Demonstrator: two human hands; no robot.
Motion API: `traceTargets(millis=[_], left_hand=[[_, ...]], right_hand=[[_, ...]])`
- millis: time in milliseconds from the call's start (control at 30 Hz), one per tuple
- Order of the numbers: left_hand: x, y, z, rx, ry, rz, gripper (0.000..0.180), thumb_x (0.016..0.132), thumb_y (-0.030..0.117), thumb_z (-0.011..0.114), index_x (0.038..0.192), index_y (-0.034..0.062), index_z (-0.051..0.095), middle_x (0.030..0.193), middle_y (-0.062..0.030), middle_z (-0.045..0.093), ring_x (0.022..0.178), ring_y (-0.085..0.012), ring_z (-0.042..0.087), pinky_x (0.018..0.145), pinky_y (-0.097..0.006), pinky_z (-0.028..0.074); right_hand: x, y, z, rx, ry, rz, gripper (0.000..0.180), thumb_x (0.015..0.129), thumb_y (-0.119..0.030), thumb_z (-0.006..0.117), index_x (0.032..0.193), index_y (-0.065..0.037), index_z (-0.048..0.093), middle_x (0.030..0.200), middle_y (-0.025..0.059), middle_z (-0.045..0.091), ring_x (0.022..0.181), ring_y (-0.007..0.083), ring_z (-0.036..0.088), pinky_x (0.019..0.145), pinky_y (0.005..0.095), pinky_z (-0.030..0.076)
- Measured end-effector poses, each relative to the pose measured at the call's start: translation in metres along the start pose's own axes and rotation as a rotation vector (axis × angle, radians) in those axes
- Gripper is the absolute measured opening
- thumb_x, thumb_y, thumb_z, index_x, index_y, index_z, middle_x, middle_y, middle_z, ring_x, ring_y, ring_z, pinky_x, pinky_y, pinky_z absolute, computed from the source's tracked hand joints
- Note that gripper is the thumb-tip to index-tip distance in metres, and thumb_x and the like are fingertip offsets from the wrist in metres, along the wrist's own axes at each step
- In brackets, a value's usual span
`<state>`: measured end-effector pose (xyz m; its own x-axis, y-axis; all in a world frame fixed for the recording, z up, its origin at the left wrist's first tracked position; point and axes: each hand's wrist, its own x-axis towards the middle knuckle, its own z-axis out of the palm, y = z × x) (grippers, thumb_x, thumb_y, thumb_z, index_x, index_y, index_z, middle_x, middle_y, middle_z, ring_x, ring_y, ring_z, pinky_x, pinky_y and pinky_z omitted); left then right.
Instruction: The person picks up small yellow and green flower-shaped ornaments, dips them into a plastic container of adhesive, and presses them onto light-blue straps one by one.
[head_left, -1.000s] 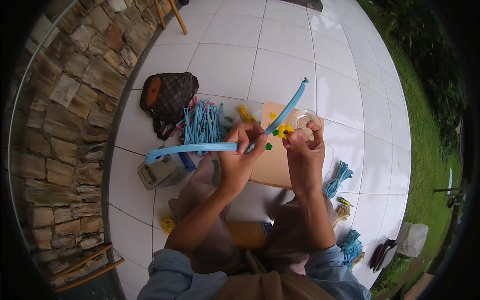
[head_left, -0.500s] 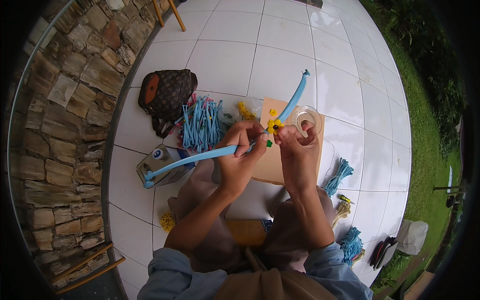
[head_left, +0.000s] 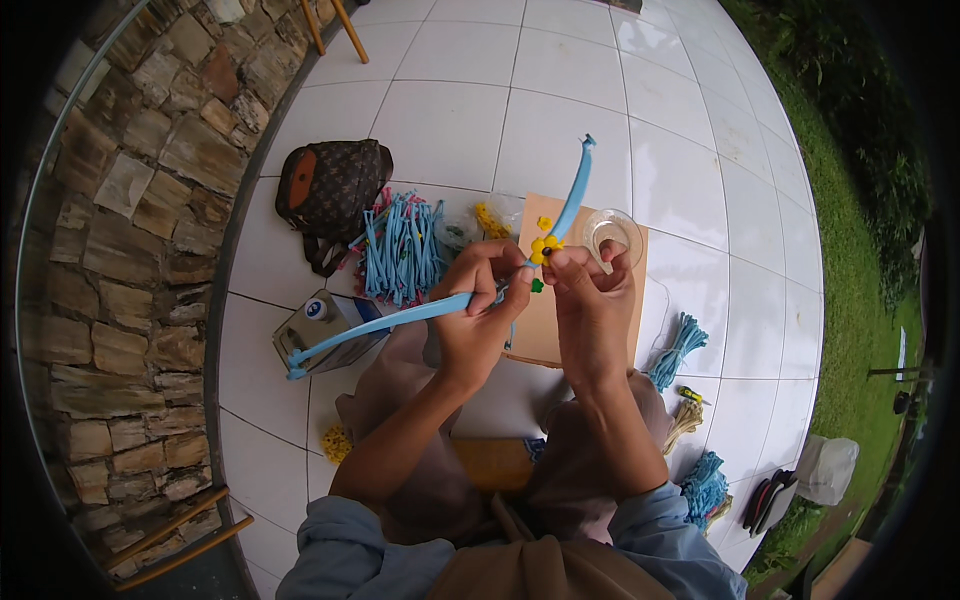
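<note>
A light blue fabric strap point(head_left: 385, 321) runs through both of my hands, its knotted ends sticking out at lower left and upper right. My left hand point(head_left: 475, 315) is closed around its middle, thumb and fingers pinching it beside a yellow flower point(head_left: 546, 250) with a dark centre. On the flower's other side my right hand point(head_left: 592, 315) pinches flower and strap between thumb and forefinger, its other fingers loosely curled. Beneath the hands lies a brown board point(head_left: 535, 328) with a loose yellow flower point(head_left: 544, 223), a small green piece point(head_left: 537, 286) and a clear round dish point(head_left: 614, 221).
Left of the board sit a heap of blue straps point(head_left: 400, 250), a patterned brown bag point(head_left: 335, 185) and a metal can point(head_left: 345, 340). Yellow pieces in clear plastic point(head_left: 492, 222) lie behind. Blue cord bundles point(head_left: 680, 352) and a yellow-handled tool point(head_left: 691, 395) are at right.
The strap's upper end and the yellow flower have shifted slightly left. Both hands keep nearly the same pinch, and a bit of blue now shows below my left fingers.
</note>
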<state>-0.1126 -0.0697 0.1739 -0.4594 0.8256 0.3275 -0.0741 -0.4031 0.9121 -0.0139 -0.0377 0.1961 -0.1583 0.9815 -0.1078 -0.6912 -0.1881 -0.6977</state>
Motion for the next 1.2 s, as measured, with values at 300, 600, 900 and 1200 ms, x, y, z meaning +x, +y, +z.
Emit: traceTargets(millis=[300,600,900,1200], left_hand=[[-0.001,-0.002,-0.002,0.042,-0.019,0.027,0.04,0.074,-0.008,0.061,0.059,0.0056,0.027,0.083,-0.0088,0.056,0.073,-0.0104,0.055,0.063,-0.022,0.045],[0.004,-0.002,-0.001,0.046,-0.009,0.044,0.042,0.074,-0.008,0.061,0.058,0.0062,0.025,0.084,-0.0107,0.056,0.073,-0.0119,0.056,0.059,-0.023,0.046],[0.001,-0.007,0.002,0.092,-0.05,0.082,0.042,0.074,-0.007,0.063,0.057,0.0058,0.026,0.083,-0.01,0.057,0.069,-0.0106,0.056,0.055,-0.022,0.044],[-0.001,-0.007,0.012,0.004,-0.025,-0.055,0.027,0.076,-0.006,0.062,0.062,0.0033,0.04,0.075,-0.0057,0.054,0.066,-0.0067,0.052,0.056,-0.02,0.044]], right_hand=[[-0.003,0.001,0.004,-0.05,0.001,-0.033,0.041,0.075,0.009,0.057,0.094,-0.011,0.026,0.095,0.0156,0.055,0.075,0.0182,0.055,0.072,0.0291,0.044],[0.002,0.002,-0.003,-0.188,-0.1,-0.126,0.056,0.08,-0.005,0.062,0.117,-0.012,0.021,0.096,0.0126,0.054,0.089,0.0161,0.051,0.079,0.0311,0.042],[0.006,-0.001,0.004,-0.372,-0.043,-0.275,0.07,0.072,0.006,0.067,0.123,-0.01,0.021,0.07,0.0054,0.055,0.073,0.0131,0.056,0.071,0.0258,0.044],[0.01,0.003,-0.001,-0.493,0.014,-0.361,0.053,0.082,-0.003,0.059,0.124,-0.007,0.028,0.069,0.0073,0.058,0.067,0.0116,0.055,0.066,0.0232,0.043]])
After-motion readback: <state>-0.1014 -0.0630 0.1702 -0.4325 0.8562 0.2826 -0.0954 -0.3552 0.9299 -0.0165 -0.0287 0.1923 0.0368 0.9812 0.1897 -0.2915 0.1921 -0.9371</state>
